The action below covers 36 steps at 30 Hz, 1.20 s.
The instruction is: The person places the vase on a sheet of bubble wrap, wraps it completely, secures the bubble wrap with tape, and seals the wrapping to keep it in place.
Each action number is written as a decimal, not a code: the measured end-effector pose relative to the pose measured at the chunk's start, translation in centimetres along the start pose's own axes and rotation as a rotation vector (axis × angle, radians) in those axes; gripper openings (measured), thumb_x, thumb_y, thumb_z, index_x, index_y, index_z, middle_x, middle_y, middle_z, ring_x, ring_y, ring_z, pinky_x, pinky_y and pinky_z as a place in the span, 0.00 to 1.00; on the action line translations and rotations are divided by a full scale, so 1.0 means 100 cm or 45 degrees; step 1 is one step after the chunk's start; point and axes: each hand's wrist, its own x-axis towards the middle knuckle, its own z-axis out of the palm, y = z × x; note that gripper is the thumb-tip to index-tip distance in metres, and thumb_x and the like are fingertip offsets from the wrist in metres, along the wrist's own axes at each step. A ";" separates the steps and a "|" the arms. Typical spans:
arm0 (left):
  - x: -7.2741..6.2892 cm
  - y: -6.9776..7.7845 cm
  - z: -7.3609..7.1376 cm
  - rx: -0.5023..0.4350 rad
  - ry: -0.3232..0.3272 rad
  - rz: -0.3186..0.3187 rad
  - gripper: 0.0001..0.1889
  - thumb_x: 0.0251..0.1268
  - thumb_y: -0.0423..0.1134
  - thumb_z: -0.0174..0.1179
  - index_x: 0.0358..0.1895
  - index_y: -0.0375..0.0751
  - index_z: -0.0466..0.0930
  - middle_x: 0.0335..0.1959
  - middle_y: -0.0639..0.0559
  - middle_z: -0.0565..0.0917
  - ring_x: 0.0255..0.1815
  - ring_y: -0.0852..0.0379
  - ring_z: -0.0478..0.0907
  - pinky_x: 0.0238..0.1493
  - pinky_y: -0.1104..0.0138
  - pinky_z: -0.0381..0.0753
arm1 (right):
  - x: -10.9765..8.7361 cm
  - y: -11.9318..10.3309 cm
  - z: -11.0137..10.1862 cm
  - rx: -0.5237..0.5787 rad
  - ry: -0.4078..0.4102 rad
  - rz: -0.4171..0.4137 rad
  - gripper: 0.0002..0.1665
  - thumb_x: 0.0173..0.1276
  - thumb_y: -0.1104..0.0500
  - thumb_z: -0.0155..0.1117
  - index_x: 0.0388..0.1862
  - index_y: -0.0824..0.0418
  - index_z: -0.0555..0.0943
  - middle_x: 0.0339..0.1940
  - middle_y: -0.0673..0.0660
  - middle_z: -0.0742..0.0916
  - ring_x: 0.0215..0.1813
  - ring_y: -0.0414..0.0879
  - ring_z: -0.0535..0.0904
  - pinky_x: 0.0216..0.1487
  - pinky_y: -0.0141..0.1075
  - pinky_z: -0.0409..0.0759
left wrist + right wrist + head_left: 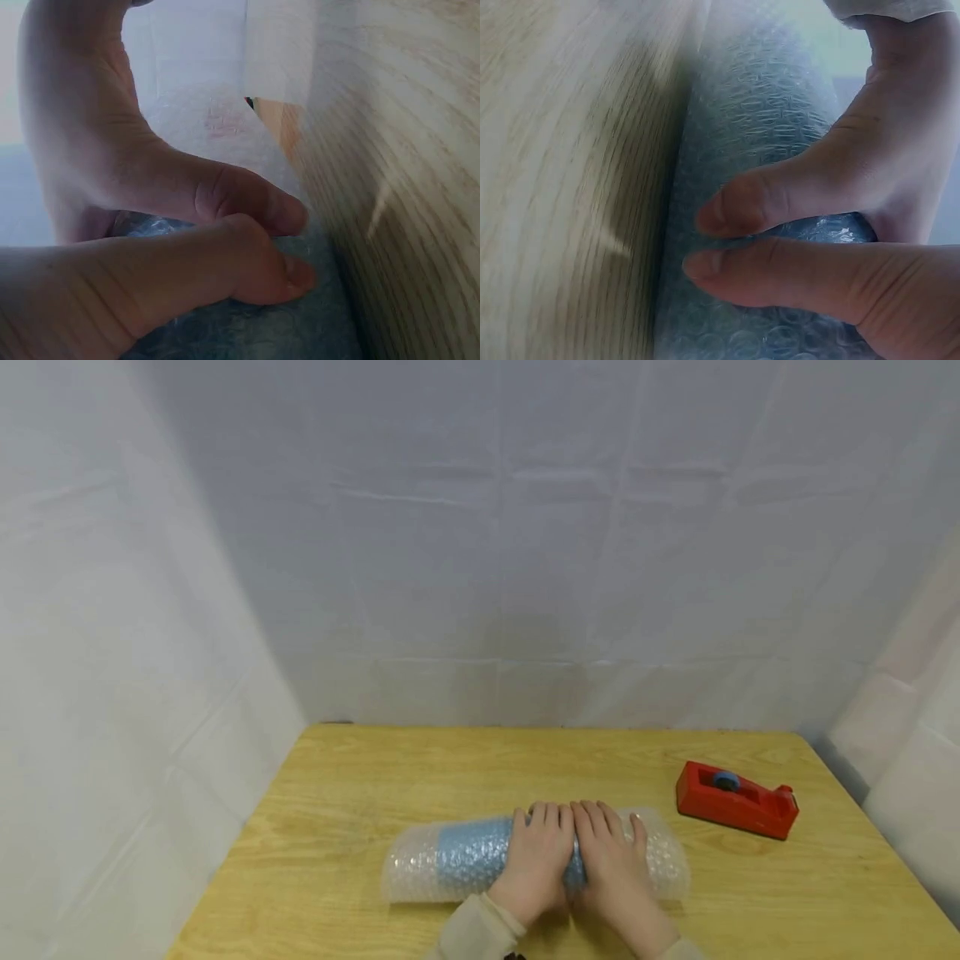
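Roll (483, 860) of bubble wrap, blue in part (459, 852), lying left to right on the near half of the table (337, 793), gripped around its middle by left hand (538, 853) and right hand (613, 864), side by side with fingers over the top, clear ends well past both. Visible only from the wrists: thumbs (251, 199) close together on the near side. Visible only from the head: red dispenser (738, 806), farther right.

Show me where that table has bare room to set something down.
The table is bare left of the bubble-wrapped roll, and behind the roll to the back edge, left of the red tape dispenser. Crowded: the roll's middle, where the left hand and right hand grip it.
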 end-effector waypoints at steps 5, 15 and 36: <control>0.002 -0.002 0.000 -0.026 -0.045 -0.010 0.63 0.18 0.75 0.76 0.64 0.43 0.66 0.54 0.47 0.77 0.55 0.51 0.73 0.51 0.56 0.74 | 0.005 0.002 0.000 0.029 -0.026 0.008 0.70 0.21 0.42 0.91 0.68 0.62 0.70 0.66 0.62 0.75 0.67 0.62 0.66 0.65 0.71 0.48; -0.004 0.001 0.005 -0.090 0.022 -0.064 0.63 0.17 0.73 0.78 0.66 0.45 0.66 0.59 0.43 0.73 0.62 0.41 0.69 0.60 0.43 0.70 | 0.014 0.007 -0.003 0.043 -0.042 -0.001 0.68 0.19 0.38 0.90 0.64 0.59 0.71 0.63 0.59 0.76 0.63 0.61 0.70 0.63 0.71 0.52; -0.002 0.006 0.009 0.114 0.126 -0.022 0.58 0.23 0.70 0.79 0.63 0.42 0.69 0.53 0.45 0.77 0.53 0.46 0.74 0.54 0.49 0.75 | 0.020 0.010 -0.006 0.069 -0.116 -0.014 0.65 0.23 0.39 0.88 0.65 0.57 0.72 0.63 0.59 0.75 0.62 0.62 0.70 0.64 0.71 0.51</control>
